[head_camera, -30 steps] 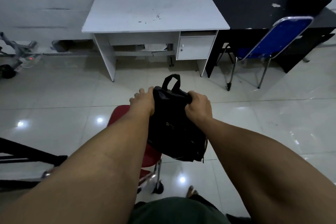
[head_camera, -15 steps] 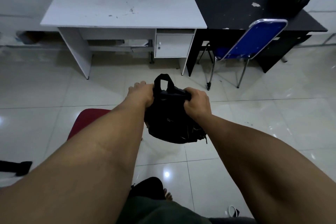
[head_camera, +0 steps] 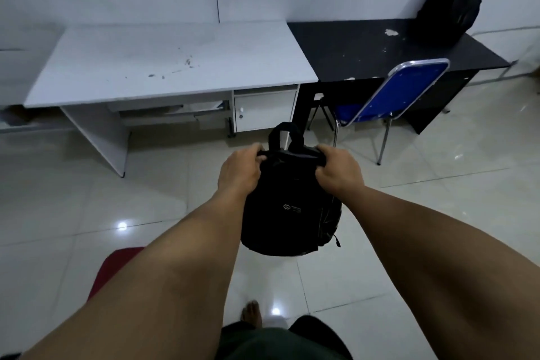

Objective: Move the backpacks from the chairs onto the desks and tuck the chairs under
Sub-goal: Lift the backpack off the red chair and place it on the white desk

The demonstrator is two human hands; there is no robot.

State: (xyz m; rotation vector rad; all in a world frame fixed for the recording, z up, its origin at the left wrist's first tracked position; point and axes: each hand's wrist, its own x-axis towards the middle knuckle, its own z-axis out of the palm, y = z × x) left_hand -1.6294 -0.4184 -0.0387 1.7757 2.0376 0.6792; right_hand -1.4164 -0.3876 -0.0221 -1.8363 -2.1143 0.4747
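Note:
A black backpack (head_camera: pixel 289 213) hangs in the air in front of me, above the tiled floor. My left hand (head_camera: pixel 238 171) grips its top left corner and my right hand (head_camera: pixel 339 172) grips its top right corner; its carry loop sticks up between them. The red chair (head_camera: pixel 117 264) shows only as a seat edge at the lower left, partly hidden by my left arm. Ahead stand a white desk (head_camera: pixel 163 67) and, to its right, a black desk (head_camera: pixel 365 47). A second black backpack (head_camera: pixel 453 0) leans against the wall on the black desk. A blue chair (head_camera: pixel 394 93) stands pushed partly under the black desk.
The white desk has a small cupboard (head_camera: pixel 263 109) under its right end. Glossy tiled floor (head_camera: pixel 87 207) lies between me and the desks. My bare foot (head_camera: pixel 251 313) shows at the bottom.
I have carried the backpack forward, away from the red chair and closer to the desks. The red chair has slid toward the lower left of the view. Both hands keep their grip.

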